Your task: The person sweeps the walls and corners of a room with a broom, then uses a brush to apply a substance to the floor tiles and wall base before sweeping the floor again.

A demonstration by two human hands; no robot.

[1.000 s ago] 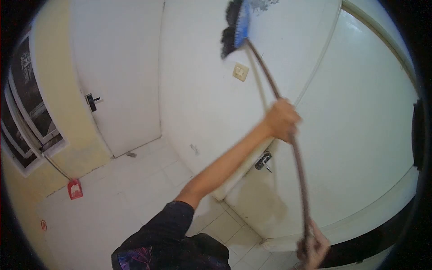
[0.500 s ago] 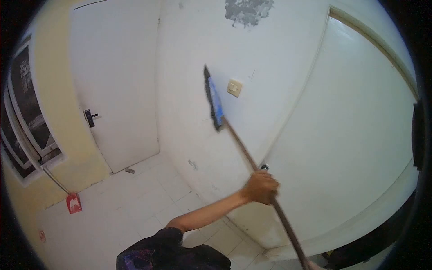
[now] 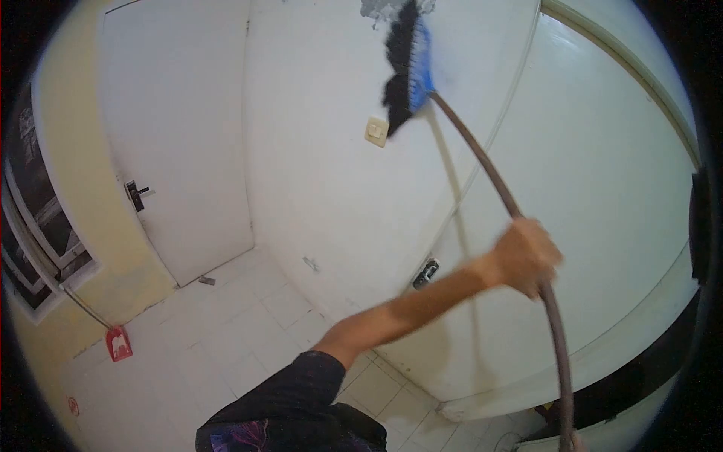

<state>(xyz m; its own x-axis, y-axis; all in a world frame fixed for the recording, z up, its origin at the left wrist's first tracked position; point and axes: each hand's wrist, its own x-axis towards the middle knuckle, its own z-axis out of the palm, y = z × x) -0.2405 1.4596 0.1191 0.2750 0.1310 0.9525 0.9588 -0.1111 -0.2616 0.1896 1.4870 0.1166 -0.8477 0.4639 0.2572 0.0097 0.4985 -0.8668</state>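
My left hand (image 3: 529, 258) is closed around the long brown handle of a broom (image 3: 419, 64), with the arm stretched out to the right. The broom is raised, its blue head and black bristles up at the white wall, just above and right of a cream light switch (image 3: 376, 132). At the bottom edge a sliver of my right hand (image 3: 578, 441) shows against the lower handle; most of it is out of view. The bristle tips at the lower end overlap the switch's edge in this view.
A white door (image 3: 595, 196) with a dark handle (image 3: 426, 273) stands on the right, another door (image 3: 181, 143) at the left. A red dustpan (image 3: 119, 343) rests on the tiled floor below the window (image 3: 45, 203). A patch of grey bare plaster (image 3: 380, 9) marks the wall.
The broom head has moved up and right, from left of the switch to above it. My left hand has risen to the right with the handle.
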